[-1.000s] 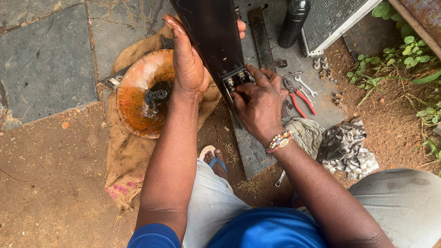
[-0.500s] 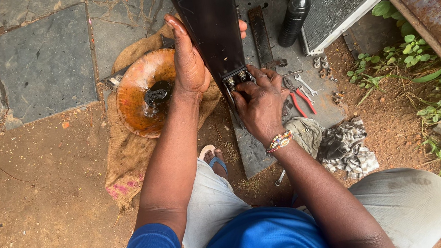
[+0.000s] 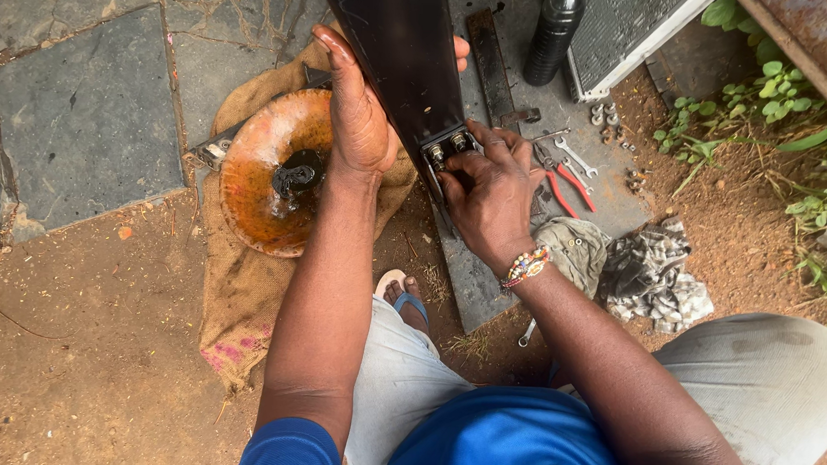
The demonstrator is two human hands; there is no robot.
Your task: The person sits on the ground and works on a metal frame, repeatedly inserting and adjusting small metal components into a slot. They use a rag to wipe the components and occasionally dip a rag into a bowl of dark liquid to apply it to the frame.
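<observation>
My left hand (image 3: 358, 118) grips the left edge of a long black fan blade (image 3: 398, 46), holding it tilted above the ground. At the blade's near end sits a metal bracket with two bolts (image 3: 447, 148). My right hand (image 3: 489, 194), with a beaded bracelet on the wrist, has its fingers on that bracket beside the bolts. To the left, an orange rusty fan motor housing (image 3: 262, 184) lies on a brown burlap sack (image 3: 244, 290).
Red-handled pliers (image 3: 564, 188) and small spanners (image 3: 575, 158) lie on a grey slab (image 3: 472, 282). A dark bottle (image 3: 552, 34), a grey rag (image 3: 653, 271), loose bolts (image 3: 606, 120) and another black blade (image 3: 491, 64) are nearby. Stone paving is left, plants right.
My right hand's fingers have shifted slightly on the bracket end of the blade. My left hand keeps the same hold.
</observation>
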